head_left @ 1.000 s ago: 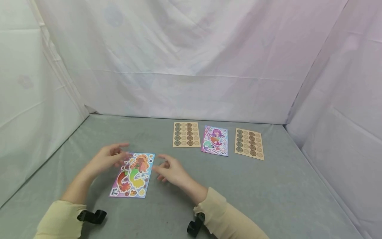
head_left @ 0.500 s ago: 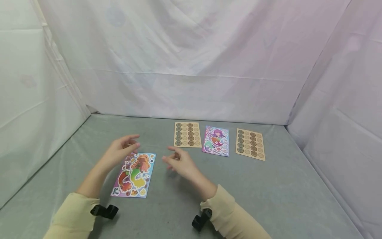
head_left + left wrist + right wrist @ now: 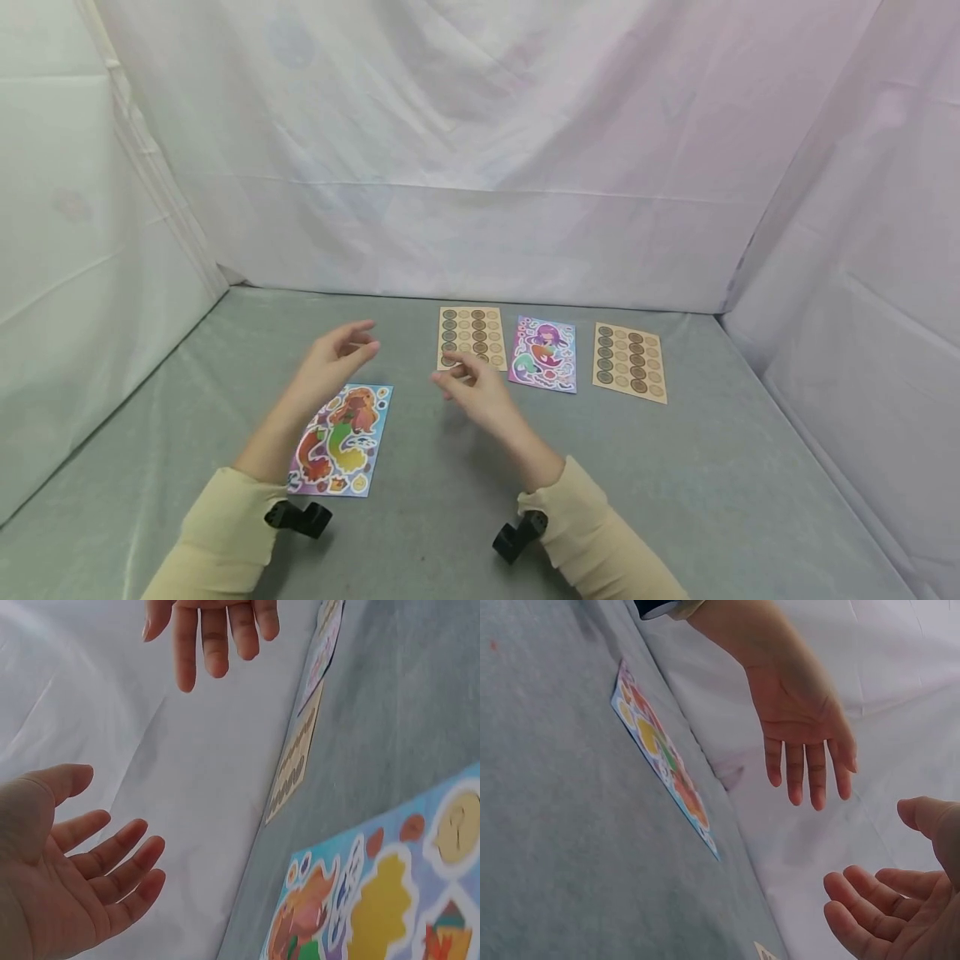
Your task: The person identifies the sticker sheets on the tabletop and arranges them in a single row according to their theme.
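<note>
My left hand (image 3: 330, 364) hovers above the far left part of a mermaid sticker sheet (image 3: 351, 442), its fingers relaxed and holding nothing. In the left wrist view that sheet (image 3: 375, 900) lies flat on the grey surface, its mermaid, yellow tail and small stickers showing. To the right of the sheet, my right hand (image 3: 480, 392) is raised with loose fingers and an empty palm. Its fingertips overlap the lower edge of a tan sheet of round stickers (image 3: 487, 335) in the head view. Both palms face each other in the right wrist view, my left hand (image 3: 799, 712) across from my right hand (image 3: 892, 911).
At the back of the grey table (image 3: 675, 500), a purple-haired mermaid sticker sheet (image 3: 543, 354) lies between the tan sheet and a second tan sheet (image 3: 628, 362) with round stickers. White cloth (image 3: 480, 242) walls in the back and both sides. Each wrist wears a black camera (image 3: 298, 518).
Both hands have moved away from the near mermaid sheet, to the right and farther toward the back. The sticker sheets stay where they lay.
</note>
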### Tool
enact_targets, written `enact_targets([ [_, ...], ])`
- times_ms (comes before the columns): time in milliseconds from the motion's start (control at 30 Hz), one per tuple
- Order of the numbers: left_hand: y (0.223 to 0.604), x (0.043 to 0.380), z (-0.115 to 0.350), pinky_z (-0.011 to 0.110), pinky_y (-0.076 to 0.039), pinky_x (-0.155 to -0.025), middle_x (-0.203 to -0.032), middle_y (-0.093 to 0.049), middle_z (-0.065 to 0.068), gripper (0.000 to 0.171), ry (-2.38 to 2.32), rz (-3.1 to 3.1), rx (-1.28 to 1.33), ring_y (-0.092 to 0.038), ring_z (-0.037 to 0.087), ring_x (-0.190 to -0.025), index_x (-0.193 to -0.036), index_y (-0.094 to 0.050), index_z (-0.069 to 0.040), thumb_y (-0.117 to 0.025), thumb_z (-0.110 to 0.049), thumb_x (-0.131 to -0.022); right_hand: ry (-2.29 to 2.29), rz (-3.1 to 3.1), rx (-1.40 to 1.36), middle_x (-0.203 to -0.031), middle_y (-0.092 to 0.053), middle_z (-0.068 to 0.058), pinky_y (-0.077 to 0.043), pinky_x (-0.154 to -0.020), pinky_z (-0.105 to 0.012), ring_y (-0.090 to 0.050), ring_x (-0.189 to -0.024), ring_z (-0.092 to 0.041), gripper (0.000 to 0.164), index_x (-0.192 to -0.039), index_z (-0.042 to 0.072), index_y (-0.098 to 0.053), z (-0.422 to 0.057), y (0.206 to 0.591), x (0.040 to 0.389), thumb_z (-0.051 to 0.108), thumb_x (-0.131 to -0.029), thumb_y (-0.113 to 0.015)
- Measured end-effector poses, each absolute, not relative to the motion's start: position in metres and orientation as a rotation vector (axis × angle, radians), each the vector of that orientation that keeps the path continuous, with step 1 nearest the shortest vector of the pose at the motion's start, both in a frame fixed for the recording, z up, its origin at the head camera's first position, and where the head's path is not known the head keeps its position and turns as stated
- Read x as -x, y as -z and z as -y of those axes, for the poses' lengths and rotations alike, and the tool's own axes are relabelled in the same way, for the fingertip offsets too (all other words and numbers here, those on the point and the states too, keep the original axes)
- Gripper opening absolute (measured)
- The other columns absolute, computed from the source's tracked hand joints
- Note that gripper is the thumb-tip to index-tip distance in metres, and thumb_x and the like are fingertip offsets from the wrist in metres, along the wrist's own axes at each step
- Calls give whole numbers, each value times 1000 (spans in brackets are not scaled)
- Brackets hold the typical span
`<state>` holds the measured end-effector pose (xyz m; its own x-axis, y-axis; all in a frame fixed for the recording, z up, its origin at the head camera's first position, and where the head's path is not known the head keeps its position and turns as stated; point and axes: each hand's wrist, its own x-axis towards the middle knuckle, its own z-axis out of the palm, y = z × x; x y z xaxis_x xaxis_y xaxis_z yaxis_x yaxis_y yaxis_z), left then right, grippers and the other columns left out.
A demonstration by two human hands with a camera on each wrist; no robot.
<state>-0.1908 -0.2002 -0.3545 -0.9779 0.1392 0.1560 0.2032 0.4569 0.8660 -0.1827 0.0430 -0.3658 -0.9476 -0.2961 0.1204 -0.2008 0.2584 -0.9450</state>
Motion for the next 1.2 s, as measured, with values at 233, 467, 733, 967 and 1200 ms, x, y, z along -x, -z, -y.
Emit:
enact_targets([
  [233,351,195,184,54,-40,-97,-128,-54,17,54,1656,2571,314,-51,33,-116,-144,-42,-8,-56,-32,-98,1846,-2475,427,-94,-68,-10,-56,-68,-35,-67,-81,-35,43,-129,2,-58,-53,359,189,19,-91,-67],
  [467,347,200,169,51,-42,-96,-128,-55,16,53,1695,2540,315,-51,31,-116,-144,-42,-10,-57,-30,-97,1862,-2537,384,-95,-67,-7,-53,-67,-29,-68,-78,-23,46,-131,5,-57,-64,354,194,17,-89,-69],
  [733,343,204,155,53,-38,-100,-131,-53,12,56,1772,2531,289,-49,28,-120,-145,-41,-14,-59,-33,-96,1900,-2529,354,-98,-66,-9,-54,-70,-30,-65,-82,-27,46,-131,9,-58,-75,349,200,14,-87,-72],
  [967,344,209,142,55,-40,-97,-129,-54,13,53,1765,2505,318,-49,30,-118,-144,-42,-12,-58,-29,-97,1871,-2576,306,-103,-67,-8,-51,-67,-27,-64,-85,-25,52,-134,9,-54,-87,344,204,20,-86,-73],
  [1200,344,213,126,55,-40,-97,-130,-54,15,53,1794,2471,331,-50,32,-118,-143,-42,-10,-59,-28,-96,1902,-2577,289,-108,-66,-11,-52,-69,-30,-65,-89,-22,54,-136,9,-53,-101,341,208,20,-87,-72],
])
